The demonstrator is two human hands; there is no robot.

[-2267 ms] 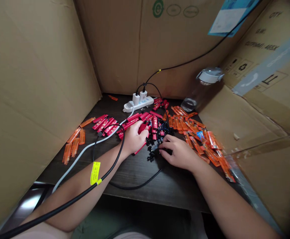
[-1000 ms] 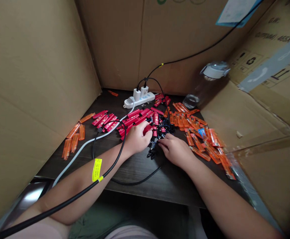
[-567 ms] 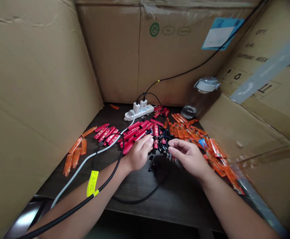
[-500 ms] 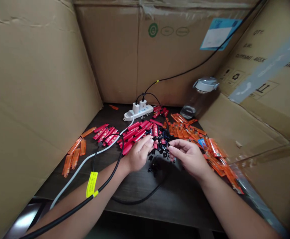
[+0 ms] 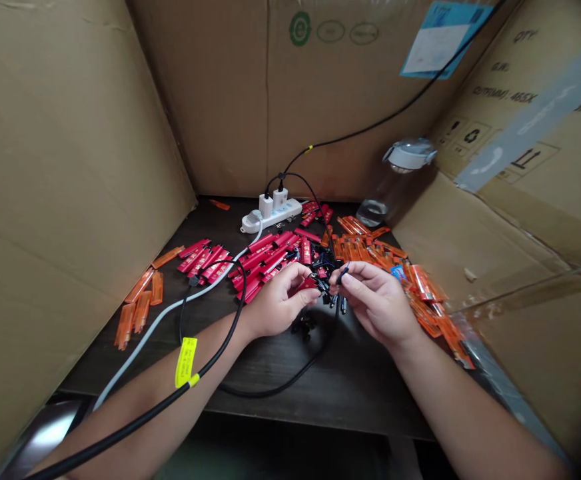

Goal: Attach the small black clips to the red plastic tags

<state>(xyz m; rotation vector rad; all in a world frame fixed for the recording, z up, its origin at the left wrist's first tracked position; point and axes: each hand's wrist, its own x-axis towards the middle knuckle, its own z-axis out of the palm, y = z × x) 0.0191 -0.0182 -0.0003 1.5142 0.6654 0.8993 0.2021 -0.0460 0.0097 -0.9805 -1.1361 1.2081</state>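
Since lifting, both hands [image 5: 330,300] pinch blk parts [image 5: 328,285].

Bare forearms, no sleeves, green trousers.

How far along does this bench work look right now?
Looks partway. A row of red flat sticks lies lined up at left, possibly finished. In hand: the left hand pinches a red stick, the right hand a small black part. Seemingly left: the heap of orange translucent sleeves at right and the loose black parts on the dark table.
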